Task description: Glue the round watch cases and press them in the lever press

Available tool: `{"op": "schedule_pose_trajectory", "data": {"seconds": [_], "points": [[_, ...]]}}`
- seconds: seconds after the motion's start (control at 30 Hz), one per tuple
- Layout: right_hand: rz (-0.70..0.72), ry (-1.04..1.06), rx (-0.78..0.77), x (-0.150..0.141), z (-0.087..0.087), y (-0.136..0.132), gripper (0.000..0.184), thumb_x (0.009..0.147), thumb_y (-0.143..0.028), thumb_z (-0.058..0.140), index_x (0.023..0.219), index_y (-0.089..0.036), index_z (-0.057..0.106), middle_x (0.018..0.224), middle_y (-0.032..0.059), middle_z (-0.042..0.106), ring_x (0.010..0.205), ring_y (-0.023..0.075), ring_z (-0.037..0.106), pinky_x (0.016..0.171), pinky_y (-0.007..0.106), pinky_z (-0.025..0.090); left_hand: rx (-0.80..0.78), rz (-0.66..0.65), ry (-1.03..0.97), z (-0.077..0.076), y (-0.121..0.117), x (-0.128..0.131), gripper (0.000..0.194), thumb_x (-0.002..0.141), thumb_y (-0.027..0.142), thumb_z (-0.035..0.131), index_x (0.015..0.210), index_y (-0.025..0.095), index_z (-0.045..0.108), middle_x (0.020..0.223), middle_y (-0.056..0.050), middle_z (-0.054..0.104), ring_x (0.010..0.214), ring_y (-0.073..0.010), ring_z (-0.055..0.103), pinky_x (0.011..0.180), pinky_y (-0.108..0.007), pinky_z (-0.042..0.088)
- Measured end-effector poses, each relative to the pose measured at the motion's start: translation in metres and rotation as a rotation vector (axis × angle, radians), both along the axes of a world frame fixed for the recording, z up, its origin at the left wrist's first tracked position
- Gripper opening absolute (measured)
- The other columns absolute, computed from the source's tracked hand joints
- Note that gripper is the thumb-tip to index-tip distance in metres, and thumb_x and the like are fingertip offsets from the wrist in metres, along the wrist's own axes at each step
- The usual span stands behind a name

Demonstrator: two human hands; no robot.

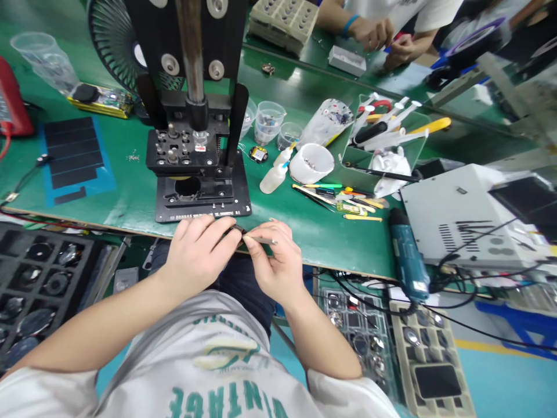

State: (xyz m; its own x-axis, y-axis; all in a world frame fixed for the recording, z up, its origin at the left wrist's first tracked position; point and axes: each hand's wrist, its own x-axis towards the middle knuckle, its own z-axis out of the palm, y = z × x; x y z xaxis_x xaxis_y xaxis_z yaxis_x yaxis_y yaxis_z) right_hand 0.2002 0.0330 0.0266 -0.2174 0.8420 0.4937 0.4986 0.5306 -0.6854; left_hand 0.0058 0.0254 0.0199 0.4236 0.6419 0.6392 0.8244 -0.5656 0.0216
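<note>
My left hand [201, 251] is closed around a small dark part [237, 229], mostly covered by the fingers, at the front edge of the bench. My right hand [281, 261] pinches a slim metal tool [263, 240], perhaps tweezers, with one end reaching the dark part. Both hands meet just in front of a black press [204, 200], whose base carries a dark round recess. What exactly the dark part is, I cannot make out.
Plastic cups [268, 123], two small bottles [274, 179], a white tub [312, 164] and scattered hand tools [343, 200] lie right of the press. A teal electric screwdriver [409, 255] hangs over the right edge. Part trays [430, 348] flank me below. Across the bench works another person [374, 33].
</note>
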Motion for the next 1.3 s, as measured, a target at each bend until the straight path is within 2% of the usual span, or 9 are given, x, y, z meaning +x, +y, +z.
{"op": "schedule_pose_trajectory", "data": {"seconds": [0.13, 0.23, 0.33, 0.5, 0.73, 0.87, 0.97, 1.1, 1.3], "points": [[-0.094, 0.049, 0.059, -0.002, -0.005, -0.007, 0.008, 0.106, -0.019, 0.062, 0.105, -0.026, 0.065, 0.096, 0.0022, 0.079, 0.092, 0.0224, 0.076, 0.111, 0.053, 0.049, 0.004, 0.027, -0.007, 0.000, 0.000, 0.001, 0.014, 0.097, 0.024, 0.077, 0.111, 0.022, 0.073, 0.117, -0.010, 0.078, 0.113, -0.0295, 0.065, 0.090, -0.044, 0.041], [-0.124, 0.127, -0.013, 0.009, -0.005, -0.001, 0.007, 0.109, -0.025, 0.056, 0.108, -0.026, 0.063, 0.102, 0.0055, 0.079, 0.096, 0.0229, 0.077, 0.097, 0.045, 0.058, -0.021, 0.045, -0.011, -0.002, 0.000, 0.001, 0.014, 0.097, 0.023, 0.075, 0.111, 0.025, 0.073, 0.119, -0.009, 0.077, 0.119, -0.0310, 0.064, 0.095, -0.046, 0.039], [-0.166, -0.166, -0.166, 0.030, -0.002, 0.016, 0.013, 0.108, -0.030, 0.058, 0.113, -0.023, 0.067, 0.098, 0.0084, 0.079, 0.092, 0.0272, 0.076, 0.084, 0.042, 0.057, -0.039, 0.040, -0.031, -0.003, 0.001, 0.002, 0.014, 0.096, 0.021, 0.076, 0.108, 0.025, 0.072, 0.120, -0.009, 0.077, 0.122, -0.0318, 0.064, 0.095, -0.047, 0.037], [-0.377, -0.627, -0.250, 0.059, -0.001, 0.050, 0.024, 0.101, -0.030, 0.065, 0.118, -0.016, 0.074, 0.099, 0.0167, 0.080, 0.099, 0.0391, 0.073, 0.090, 0.054, 0.054, -0.046, 0.022, -0.059, -0.003, 0.003, 0.002, 0.014, 0.093, 0.023, 0.077, 0.105, 0.024, 0.069, 0.119, -0.009, 0.078, 0.122, -0.0328, 0.066, 0.094, -0.047, 0.035], [-0.270, -0.299, -0.190, 0.048, -0.004, 0.111, 0.070, 0.090, -0.060, 0.082, 0.140, -0.015, 0.061, 0.130, 0.0193, 0.071, 0.118, 0.0380, 0.068, 0.101, 0.055, 0.057, 0.041, 0.080, -0.086, -0.013, -0.001, 0.008, 0.029, 0.092, 0.043, 0.083, 0.104, 0.023, 0.066, 0.115, -0.011, 0.078, 0.119, -0.0357, 0.066, 0.097, -0.049, 0.034], [-0.257, -0.329, -0.237, 0.035, -0.004, 0.133, 0.047, 0.094, -0.056, 0.080, 0.117, -0.018, 0.068, 0.111, 0.0144, 0.071, 0.113, 0.0387, 0.068, 0.103, 0.059, 0.056, 0.071, 0.107, -0.143, -0.024, 0.003, 0.012, 0.040, 0.092, 0.057, 0.082, 0.105, 0.024, 0.065, 0.114, -0.011, 0.077, 0.118, -0.0350, 0.066, 0.097, -0.048, 0.034], [-0.240, -0.274, -0.182, 0.039, 0.002, 0.117, 0.034, 0.102, -0.054, 0.070, 0.111, -0.022, 0.064, 0.101, 0.0103, 0.071, 0.102, 0.0342, 0.070, 0.097, 0.053, 0.059, 0.042, 0.134, -0.205, -0.028, 0.008, 0.014, 0.039, 0.090, 0.053, 0.086, 0.103, 0.025, 0.062, 0.115, -0.010, 0.076, 0.119, -0.0343, 0.066, 0.098, -0.047, 0.033], [-0.162, -0.117, -0.193, 0.054, 0.008, 0.066, 0.039, 0.105, -0.048, 0.066, 0.132, -0.024, 0.054, 0.116, 0.0106, 0.074, 0.095, 0.0273, 0.073, 0.083, 0.041, 0.061, -0.017, 0.186, -0.317, -0.031, 0.012, 0.013, 0.043, 0.085, 0.054, 0.087, 0.102, 0.025, 0.060, 0.117, -0.010, 0.074, 0.121, -0.0360, 0.063, 0.101, -0.049, 0.033], [-0.132, -0.041, -0.086, 0.071, -0.006, -0.004, 0.044, 0.100, -0.052, 0.075, 0.132, -0.026, 0.061, 0.116, 0.0077, 0.076, 0.094, 0.0238, 0.076, 0.081, 0.036, 0.062, -0.103, 0.263, -0.397, -0.033, 0.014, 0.009, 0.053, 0.080, 0.061, 0.088, 0.104, 0.025, 0.057, 0.121, -0.012, 0.074, 0.123, -0.0384, 0.060, 0.106, -0.052, 0.037]]}}
